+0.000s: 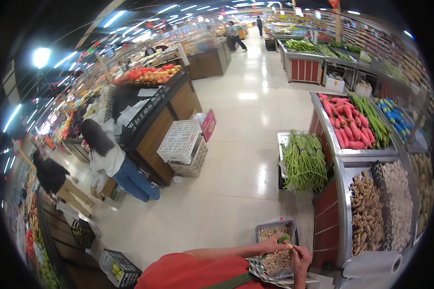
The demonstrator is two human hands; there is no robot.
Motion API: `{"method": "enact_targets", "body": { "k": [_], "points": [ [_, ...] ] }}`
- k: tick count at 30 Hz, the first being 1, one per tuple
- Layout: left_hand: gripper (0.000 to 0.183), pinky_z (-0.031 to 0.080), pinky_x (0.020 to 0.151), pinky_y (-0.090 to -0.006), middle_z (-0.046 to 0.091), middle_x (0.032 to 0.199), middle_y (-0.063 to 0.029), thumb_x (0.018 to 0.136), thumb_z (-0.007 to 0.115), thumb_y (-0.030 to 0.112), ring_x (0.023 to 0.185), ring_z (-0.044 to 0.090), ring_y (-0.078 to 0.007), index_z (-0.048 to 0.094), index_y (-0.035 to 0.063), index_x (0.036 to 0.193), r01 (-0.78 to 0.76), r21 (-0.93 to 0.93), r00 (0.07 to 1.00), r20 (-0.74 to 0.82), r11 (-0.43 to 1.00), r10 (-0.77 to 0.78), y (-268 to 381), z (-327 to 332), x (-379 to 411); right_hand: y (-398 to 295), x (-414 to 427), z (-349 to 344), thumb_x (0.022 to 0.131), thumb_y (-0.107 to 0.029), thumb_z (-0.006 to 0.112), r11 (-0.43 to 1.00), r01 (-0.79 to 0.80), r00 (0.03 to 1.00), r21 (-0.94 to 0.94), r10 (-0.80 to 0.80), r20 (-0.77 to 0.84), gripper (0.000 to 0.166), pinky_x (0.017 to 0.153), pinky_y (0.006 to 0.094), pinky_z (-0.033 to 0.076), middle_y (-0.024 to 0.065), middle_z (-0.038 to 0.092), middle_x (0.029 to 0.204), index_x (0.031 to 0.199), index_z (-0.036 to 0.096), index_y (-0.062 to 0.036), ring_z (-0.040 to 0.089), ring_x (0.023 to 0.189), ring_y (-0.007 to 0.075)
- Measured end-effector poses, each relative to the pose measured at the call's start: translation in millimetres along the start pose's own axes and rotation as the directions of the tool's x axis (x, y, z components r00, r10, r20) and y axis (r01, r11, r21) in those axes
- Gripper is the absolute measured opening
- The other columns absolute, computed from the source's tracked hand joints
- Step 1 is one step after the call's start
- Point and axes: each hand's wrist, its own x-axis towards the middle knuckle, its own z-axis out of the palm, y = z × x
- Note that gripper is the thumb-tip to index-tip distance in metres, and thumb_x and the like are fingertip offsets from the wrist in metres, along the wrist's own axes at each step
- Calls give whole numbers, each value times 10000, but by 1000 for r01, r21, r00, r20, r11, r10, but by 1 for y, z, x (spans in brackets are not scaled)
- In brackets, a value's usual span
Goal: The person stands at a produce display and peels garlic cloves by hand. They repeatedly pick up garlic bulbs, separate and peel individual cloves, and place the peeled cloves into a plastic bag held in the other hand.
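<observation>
My left hand (273,245) is closed on a green vegetable (284,238), whose kind is too small to tell. Close against it, my right hand (302,255) pinches at a small pale piece (290,246) at the vegetable's end; which fingers bear it is unclear. Both hands are over a grey plastic-lined tub (293,225) of small pale brown pieces, partly covered by my left hand and the checked cloth at my front.
Right of me stands a metal-edged produce stand (341,202) with ginger (367,216), garlic and red radishes (350,126). Bundled long beans (303,160) lie beside it. Stacked white crates (181,141) are across the aisle, near a person in a white top (108,148). A plastic bag roll (372,265) is at lower right.
</observation>
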Motion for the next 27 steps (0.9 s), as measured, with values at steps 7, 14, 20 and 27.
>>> {"method": "enact_targets", "body": {
  "k": [7,14,20,27],
  "points": [
    [274,336,505,-250,508,629,35,824,660,317,583,433,-50,599,53,784,-112,185,983,-124,976,136,11,-3,-19,10,3,8,821,1,631,1000,-3,1000,-31,3,22,78,591,218,479,52,615,765,873,648,57,591,662,95],
    [233,343,495,-262,503,610,36,802,635,289,573,410,-52,626,58,826,-198,319,959,-133,927,251,22,-8,-27,0,7,16,849,-19,603,998,-41,996,49,37,80,100,612,232,507,74,647,753,872,621,76,628,668,112],
    [243,348,499,-272,509,612,32,807,633,303,578,416,-59,643,65,857,-202,282,956,-154,938,252,14,-7,-26,0,6,17,849,-23,606,994,-58,996,91,52,74,91,600,232,507,65,640,734,844,612,68,622,654,107],
    [274,358,493,-269,527,610,26,809,651,334,571,438,-52,660,69,875,-250,248,953,-108,936,283,16,0,-18,-6,4,12,867,-62,597,982,-108,993,157,98,67,121,548,214,463,23,606,677,790,605,30,563,578,81]
  ]
}}
